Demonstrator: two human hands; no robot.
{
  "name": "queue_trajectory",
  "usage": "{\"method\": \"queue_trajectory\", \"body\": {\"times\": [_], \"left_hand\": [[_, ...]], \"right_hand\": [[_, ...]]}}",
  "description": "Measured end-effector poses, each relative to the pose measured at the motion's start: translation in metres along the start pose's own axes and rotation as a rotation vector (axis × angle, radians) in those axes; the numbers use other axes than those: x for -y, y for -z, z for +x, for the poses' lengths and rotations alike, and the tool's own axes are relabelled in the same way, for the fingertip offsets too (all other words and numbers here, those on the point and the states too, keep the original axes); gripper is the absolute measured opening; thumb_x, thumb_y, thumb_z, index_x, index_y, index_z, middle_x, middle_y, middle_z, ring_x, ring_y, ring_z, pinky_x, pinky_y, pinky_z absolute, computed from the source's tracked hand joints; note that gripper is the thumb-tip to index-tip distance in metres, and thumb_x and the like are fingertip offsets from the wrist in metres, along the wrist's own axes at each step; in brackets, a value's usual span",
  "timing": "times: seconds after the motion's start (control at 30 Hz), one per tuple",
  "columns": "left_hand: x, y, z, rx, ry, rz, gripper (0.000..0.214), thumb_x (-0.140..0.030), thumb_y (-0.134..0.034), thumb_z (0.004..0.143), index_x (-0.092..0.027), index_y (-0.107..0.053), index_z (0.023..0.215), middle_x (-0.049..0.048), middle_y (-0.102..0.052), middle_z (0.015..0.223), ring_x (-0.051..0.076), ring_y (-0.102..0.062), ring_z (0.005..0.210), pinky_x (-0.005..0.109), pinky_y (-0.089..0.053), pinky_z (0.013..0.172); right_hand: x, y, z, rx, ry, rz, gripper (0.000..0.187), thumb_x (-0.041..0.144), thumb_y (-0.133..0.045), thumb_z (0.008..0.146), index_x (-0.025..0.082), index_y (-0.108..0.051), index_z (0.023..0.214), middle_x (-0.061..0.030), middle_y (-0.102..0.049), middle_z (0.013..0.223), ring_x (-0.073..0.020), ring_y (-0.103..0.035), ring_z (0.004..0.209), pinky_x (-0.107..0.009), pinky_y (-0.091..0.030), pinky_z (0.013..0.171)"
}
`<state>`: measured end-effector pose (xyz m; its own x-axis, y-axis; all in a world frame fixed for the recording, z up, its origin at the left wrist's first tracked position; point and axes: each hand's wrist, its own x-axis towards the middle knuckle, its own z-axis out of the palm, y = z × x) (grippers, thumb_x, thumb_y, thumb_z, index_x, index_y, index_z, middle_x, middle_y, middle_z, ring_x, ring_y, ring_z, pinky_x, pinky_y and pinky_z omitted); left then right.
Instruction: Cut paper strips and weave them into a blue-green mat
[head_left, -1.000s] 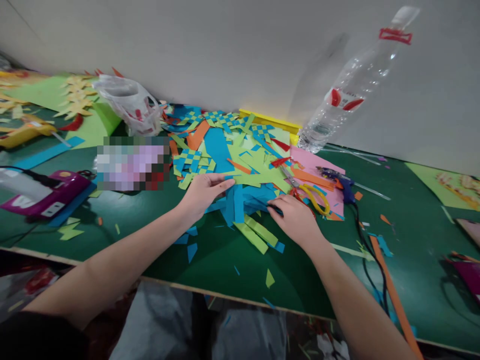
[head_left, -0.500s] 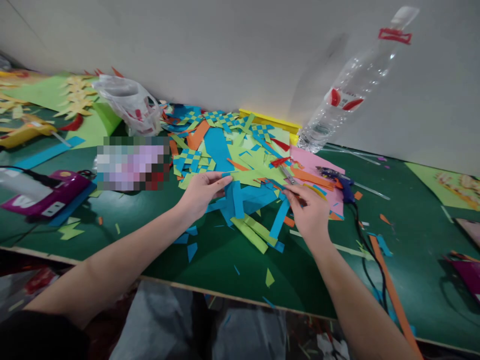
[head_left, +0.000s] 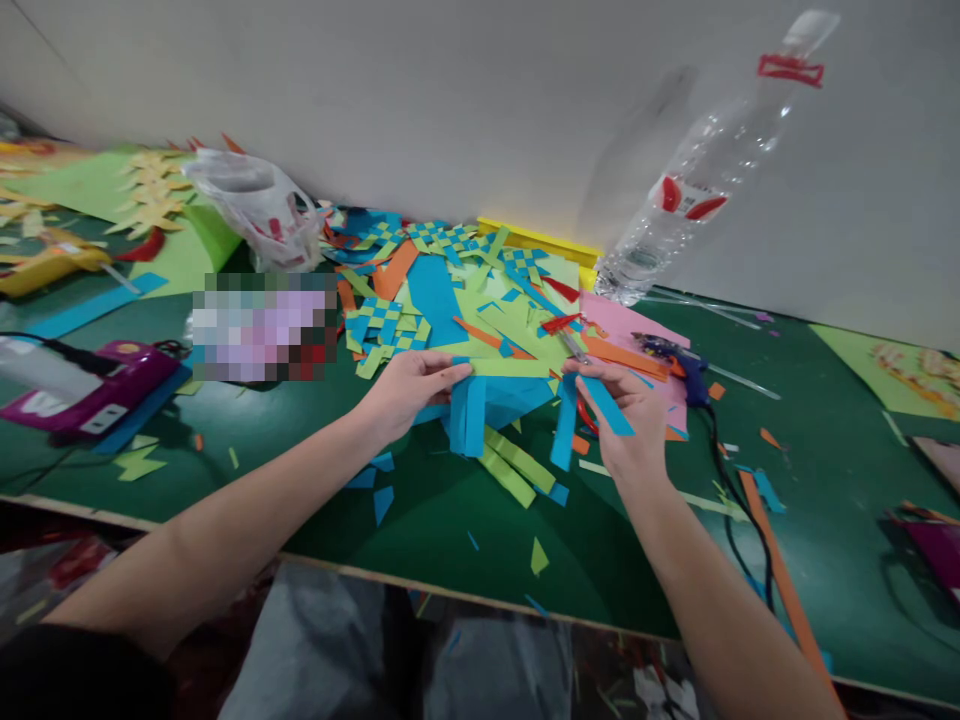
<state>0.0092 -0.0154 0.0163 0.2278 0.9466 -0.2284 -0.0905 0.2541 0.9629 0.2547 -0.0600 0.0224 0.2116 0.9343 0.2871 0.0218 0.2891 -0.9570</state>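
Note:
My left hand (head_left: 420, 392) pinches the left end of a light green paper strip (head_left: 514, 367). Short blue paper strips (head_left: 469, 415) hang from that end, just beside the fingertips. At the right end, my right hand (head_left: 626, 400) is closed on blue paper strips (head_left: 564, 425), one dangling and one sticking out over the palm. Scissors (head_left: 574, 347) are in this hand too: metal blades point away past the fingertips, and part of a red handle shows below. Fingers hide the rest. Under the hands lie a blue paper sheet (head_left: 517, 395) and folded green strips (head_left: 510, 468).
Woven blue-green paper pieces (head_left: 382, 325) and scraps pile up behind. A clear plastic bottle (head_left: 694, 175) leans at the wall. Right of my hand lies a blue glue gun (head_left: 694, 380) with a black cord. At left are a plastic bag (head_left: 259, 205) and purple power strip (head_left: 105, 390).
The green strip now stretches flat between my hands. My right hand has turned, so a blue strip juts across its palm and the red scissor handle shows. My left hand moved slightly right.

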Motion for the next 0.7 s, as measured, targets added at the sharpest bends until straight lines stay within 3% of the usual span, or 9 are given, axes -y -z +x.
{"method": "queue_trajectory", "body": {"times": [0.2,0.47,0.7], "left_hand": [[0.001,0.0,-0.001,0.03,0.062,0.041,0.035,-0.043,-0.082,0.061,-0.014,-0.071,0.078,0.0008,-0.065,0.07,0.009,-0.059,0.063,0.022,-0.049,0.061],[-0.001,0.0,-0.002,0.073,0.06,0.084,0.033,-0.043,-0.08,0.065,-0.014,-0.071,0.077,0.0009,-0.067,0.071,0.008,-0.058,0.062,0.022,-0.049,0.062],[-0.001,0.0,-0.002,0.095,0.075,0.121,0.034,-0.045,-0.079,0.065,-0.015,-0.072,0.079,0.002,-0.068,0.073,0.01,-0.059,0.064,0.022,-0.049,0.062]], "right_hand": [[-0.003,-0.002,0.0,-0.044,-0.034,0.038,0.013,0.027,-0.076,0.073,0.023,-0.071,0.084,-0.0026,-0.076,0.092,-0.0219,-0.07,0.095,-0.041,-0.056,0.091],[0.008,-0.005,-0.003,0.012,0.007,-0.094,0.012,0.027,-0.076,0.073,0.022,-0.072,0.083,-0.0044,-0.076,0.092,-0.0236,-0.07,0.097,-0.04,-0.056,0.09],[0.008,-0.005,-0.004,0.107,0.031,-0.049,0.01,0.022,-0.072,0.077,0.023,-0.072,0.087,-0.0029,-0.076,0.095,-0.022,-0.07,0.099,-0.039,-0.056,0.092]]}}
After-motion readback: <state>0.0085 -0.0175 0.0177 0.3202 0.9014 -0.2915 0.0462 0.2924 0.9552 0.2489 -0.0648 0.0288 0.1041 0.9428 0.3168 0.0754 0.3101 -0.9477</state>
